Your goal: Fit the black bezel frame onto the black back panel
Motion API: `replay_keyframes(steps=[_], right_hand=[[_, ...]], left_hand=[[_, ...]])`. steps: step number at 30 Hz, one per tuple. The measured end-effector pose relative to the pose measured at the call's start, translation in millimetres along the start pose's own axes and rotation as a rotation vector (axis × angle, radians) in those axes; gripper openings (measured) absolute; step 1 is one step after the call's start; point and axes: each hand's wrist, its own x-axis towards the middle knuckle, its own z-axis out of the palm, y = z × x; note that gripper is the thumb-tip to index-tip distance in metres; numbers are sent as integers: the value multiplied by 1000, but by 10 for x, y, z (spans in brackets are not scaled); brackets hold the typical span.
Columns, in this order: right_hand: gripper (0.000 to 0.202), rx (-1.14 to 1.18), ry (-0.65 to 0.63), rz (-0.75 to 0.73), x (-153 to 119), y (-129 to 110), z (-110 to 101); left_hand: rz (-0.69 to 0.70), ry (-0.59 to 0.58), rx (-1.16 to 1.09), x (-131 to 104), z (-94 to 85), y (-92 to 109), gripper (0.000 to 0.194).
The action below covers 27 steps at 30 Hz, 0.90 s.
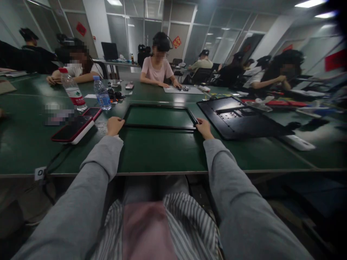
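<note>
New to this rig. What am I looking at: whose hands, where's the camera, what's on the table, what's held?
There is one picture, from a camera worn on a person's head, looking forward and down. The grey-sleeved arms are that person's own. The left hand and right hand grip the near corners of a thin black rectangular frame lying flat on the green table. To its right lies a black back panel. On the left are two phones and two water bottles. Other people sit across the table.
</note>
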Motion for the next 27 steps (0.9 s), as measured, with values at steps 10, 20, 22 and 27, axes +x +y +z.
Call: replay_keyframes(steps=[10, 20, 22, 27], right_hand=[[40, -71, 142, -3, -42, -49, -29], [47, 41, 199, 68, -26, 3, -54], [48, 106, 216, 73, -2, -22, -56], [51, 292, 215, 76, 59, -114, -86]], left_hand=[[1, 39, -108, -60, -4, 39, 30], [-49, 18, -142, -7, 6, 57, 35], [-68, 35, -212, 34, 1, 72, 39], [-4, 119, -383, 91, 0, 139, 62]])
